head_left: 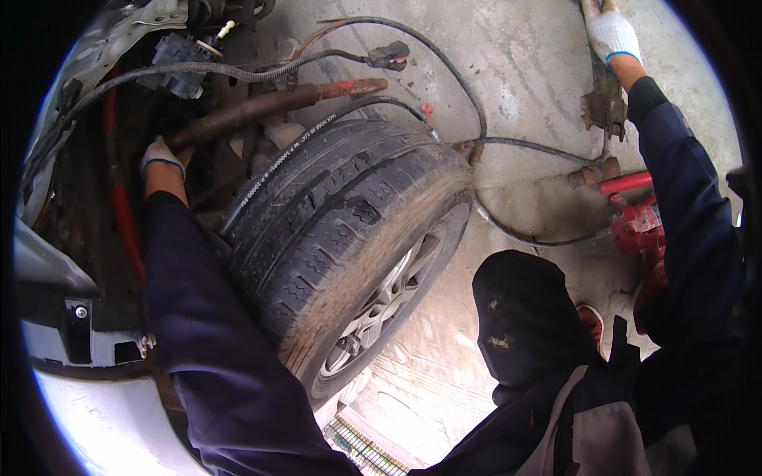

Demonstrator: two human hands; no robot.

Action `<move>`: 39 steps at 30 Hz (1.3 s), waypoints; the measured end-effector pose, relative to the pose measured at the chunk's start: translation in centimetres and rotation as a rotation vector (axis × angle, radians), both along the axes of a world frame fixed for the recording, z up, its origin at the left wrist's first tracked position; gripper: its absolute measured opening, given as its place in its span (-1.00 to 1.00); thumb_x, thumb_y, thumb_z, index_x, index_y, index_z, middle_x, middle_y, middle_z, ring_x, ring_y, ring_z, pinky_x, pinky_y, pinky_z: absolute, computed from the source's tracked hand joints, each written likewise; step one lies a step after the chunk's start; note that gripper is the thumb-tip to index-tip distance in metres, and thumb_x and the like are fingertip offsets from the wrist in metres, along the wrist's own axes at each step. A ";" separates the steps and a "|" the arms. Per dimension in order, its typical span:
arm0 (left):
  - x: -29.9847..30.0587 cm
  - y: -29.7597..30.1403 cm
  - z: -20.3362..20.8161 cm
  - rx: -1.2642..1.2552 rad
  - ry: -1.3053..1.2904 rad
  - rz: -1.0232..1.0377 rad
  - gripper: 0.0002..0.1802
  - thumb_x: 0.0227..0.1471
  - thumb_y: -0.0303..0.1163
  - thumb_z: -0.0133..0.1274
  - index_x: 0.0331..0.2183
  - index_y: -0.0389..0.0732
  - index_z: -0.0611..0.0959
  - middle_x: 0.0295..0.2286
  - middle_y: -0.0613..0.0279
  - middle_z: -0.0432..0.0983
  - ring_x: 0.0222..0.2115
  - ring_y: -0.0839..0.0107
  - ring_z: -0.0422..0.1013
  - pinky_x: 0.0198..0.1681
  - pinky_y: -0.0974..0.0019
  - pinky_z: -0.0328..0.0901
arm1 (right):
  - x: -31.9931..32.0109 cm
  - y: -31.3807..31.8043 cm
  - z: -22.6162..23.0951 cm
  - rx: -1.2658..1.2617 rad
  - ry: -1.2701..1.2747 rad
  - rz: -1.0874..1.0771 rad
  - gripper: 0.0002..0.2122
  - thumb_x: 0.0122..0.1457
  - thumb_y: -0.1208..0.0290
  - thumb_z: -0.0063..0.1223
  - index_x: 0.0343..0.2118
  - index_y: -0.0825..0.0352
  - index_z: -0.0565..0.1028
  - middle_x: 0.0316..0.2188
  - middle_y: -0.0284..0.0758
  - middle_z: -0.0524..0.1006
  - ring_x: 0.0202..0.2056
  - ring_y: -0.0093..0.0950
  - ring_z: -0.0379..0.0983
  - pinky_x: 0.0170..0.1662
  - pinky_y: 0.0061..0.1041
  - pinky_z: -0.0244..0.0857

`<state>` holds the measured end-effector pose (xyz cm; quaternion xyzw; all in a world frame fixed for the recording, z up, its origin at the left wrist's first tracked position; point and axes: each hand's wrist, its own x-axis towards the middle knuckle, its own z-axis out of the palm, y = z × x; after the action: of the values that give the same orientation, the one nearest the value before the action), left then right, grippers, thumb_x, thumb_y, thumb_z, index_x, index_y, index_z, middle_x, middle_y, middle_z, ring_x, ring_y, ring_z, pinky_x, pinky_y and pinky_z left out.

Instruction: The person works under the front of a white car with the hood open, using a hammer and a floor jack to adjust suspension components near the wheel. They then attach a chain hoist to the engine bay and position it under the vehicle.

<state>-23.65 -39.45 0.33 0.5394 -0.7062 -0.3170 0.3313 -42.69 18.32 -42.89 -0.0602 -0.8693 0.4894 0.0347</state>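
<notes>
In a white glove, my left hand (163,158) is closed at the lower end of a rusty brown hydraulic ram (246,113). The ram lies slanted inside the wheel well, its red-banded end (349,88) pointing right. My right hand (613,36), also gloved in white, reaches far out to the upper right. Its fingers are closed around the end of a dull metal lever (597,75), partly cut off by the top edge. Below that lever sits a rusty metal bracket (605,111). Between my arms stands a worn tyre (341,214) on a silver alloy rim (385,305).
Black hoses (444,63) loop over the stained concrete floor (524,71). A cable ends in a dark connector (387,55). Red jack equipment (635,226) stands beneath my right arm. White car bodywork (103,416) borders the left. My black-clad knee (520,313) is beside the tyre.
</notes>
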 end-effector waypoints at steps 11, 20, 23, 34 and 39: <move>-0.3 0.2 0.0 -0.047 -0.023 0.037 -0.50 0.33 -0.23 0.01 0.16 -0.35 0.44 0.10 -0.14 0.39 0.04 -0.07 0.44 -0.06 -0.11 0.58 | 3.0 1.6 1.9 -0.336 0.184 0.026 -0.51 0.39 0.08 -0.07 0.06 0.51 0.45 -0.07 -0.01 0.59 -0.03 -0.20 0.54 0.07 -0.27 0.37; -0.2 0.9 0.0 0.001 0.051 0.026 -0.44 0.31 -0.23 0.03 0.17 -0.41 0.40 0.11 -0.16 0.38 0.08 -0.07 0.41 -0.01 -0.17 0.54 | -1.5 -0.1 -1.1 0.213 -0.044 0.048 -0.51 0.31 0.07 -0.09 -0.06 0.54 0.45 -0.25 0.15 0.63 -0.22 0.04 0.62 -0.11 -0.09 0.52; -0.2 1.1 0.0 -0.029 -0.016 0.021 -0.43 0.32 -0.21 0.01 0.18 -0.40 0.39 0.12 -0.17 0.36 0.09 -0.10 0.39 0.02 -0.15 0.54 | -1.6 -0.2 -1.4 0.205 -0.061 0.029 -0.49 0.32 0.05 -0.09 -0.05 0.54 0.44 -0.21 0.15 0.62 -0.19 0.00 0.62 -0.11 -0.10 0.51; -0.4 1.4 -0.2 0.018 0.017 -0.017 -0.46 0.35 -0.22 -0.04 0.22 -0.32 0.39 0.17 -0.14 0.33 0.13 -0.09 0.36 0.08 -0.10 0.51 | 4.4 1.3 4.4 -0.336 0.345 0.058 -0.64 0.29 0.24 -0.02 -0.33 0.57 0.51 -0.45 0.02 0.61 -0.45 -0.16 0.58 -0.40 -0.22 0.47; -0.5 1.2 -0.3 0.006 0.037 0.048 -0.51 0.35 -0.23 -0.01 0.17 -0.32 0.45 0.14 -0.12 0.39 0.09 -0.06 0.41 0.06 -0.14 0.52 | 1.1 0.8 0.7 -0.101 0.129 -0.029 -0.57 0.29 0.15 -0.05 -0.19 0.56 0.50 -0.34 0.08 0.62 -0.34 -0.06 0.61 -0.29 -0.14 0.49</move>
<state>-24.12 -38.23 0.04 0.5512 -0.6859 -0.3209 0.3504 -41.61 19.13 -42.15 -0.0427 -0.8385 0.5350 0.0944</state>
